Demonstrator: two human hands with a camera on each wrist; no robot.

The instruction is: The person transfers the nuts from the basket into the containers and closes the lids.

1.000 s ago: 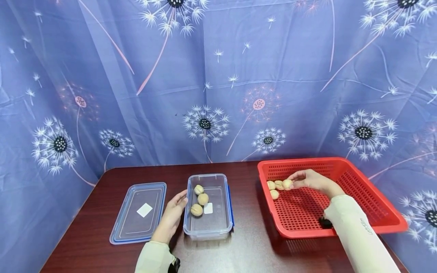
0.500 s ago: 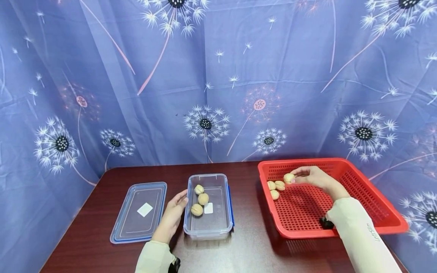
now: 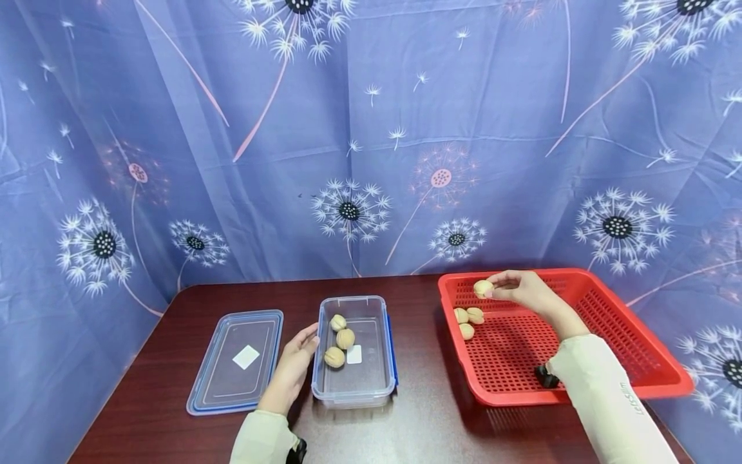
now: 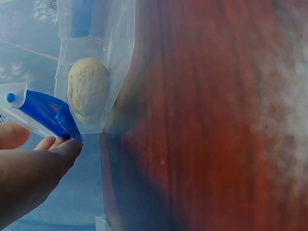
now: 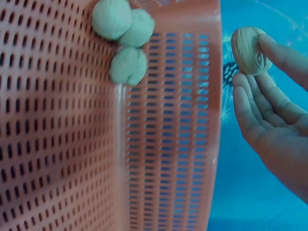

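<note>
My right hand [image 3: 524, 293] pinches a walnut [image 3: 483, 289] between thumb and fingers, raised above the far left part of the red basket [image 3: 504, 364]. The right wrist view shows the ridged shell of this walnut [image 5: 249, 50] at the fingertips. Several other walnuts [image 3: 475, 315] lie against the basket's left wall. My left hand [image 3: 292, 364] is at the left side of a clear plastic food container [image 3: 371, 377], its fingers holding a blue latch [image 4: 45, 110] there. Inside the container, three walnuts [image 3: 344, 339] lie along the left half.
A clear lid with a blue seal [image 3: 223, 380] lies flat on the dark wooden table [image 3: 423, 425], left of my left hand. Another blue latch [image 3: 393, 354] hangs on the container's right side. Behind the table hangs a blue dandelion-print curtain [image 3: 394, 212].
My right hand has lifted one walnut from the group in the basket and carried it up toward the far left rim. My left hand and the container have stayed in place.
</note>
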